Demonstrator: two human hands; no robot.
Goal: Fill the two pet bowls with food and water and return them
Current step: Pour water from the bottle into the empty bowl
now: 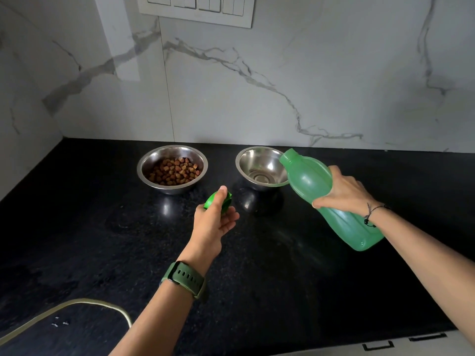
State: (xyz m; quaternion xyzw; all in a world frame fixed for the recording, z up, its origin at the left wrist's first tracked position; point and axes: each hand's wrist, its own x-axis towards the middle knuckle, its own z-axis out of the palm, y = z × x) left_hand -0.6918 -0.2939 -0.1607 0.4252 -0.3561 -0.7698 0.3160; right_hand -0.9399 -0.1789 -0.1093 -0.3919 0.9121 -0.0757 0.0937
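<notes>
Two steel pet bowls stand near the back of the black counter (102, 227). The left bowl (147, 163) holds brown kibble. The right bowl (259, 165) looks empty and dry. My right hand (344, 191) grips a green plastic bottle (311, 181) around its middle, tilted with its open mouth over the right bowl's rim; no water is seen flowing. My left hand (216, 217) is in front of the bowls, holding the green bottle cap (227, 199) in its fingers just above the counter.
A marble wall with a switch panel (198, 9) rises behind the bowls. A sink rim (77, 304) curves at the lower left. Cabinet handles (377, 345) show under the counter's front edge at lower right.
</notes>
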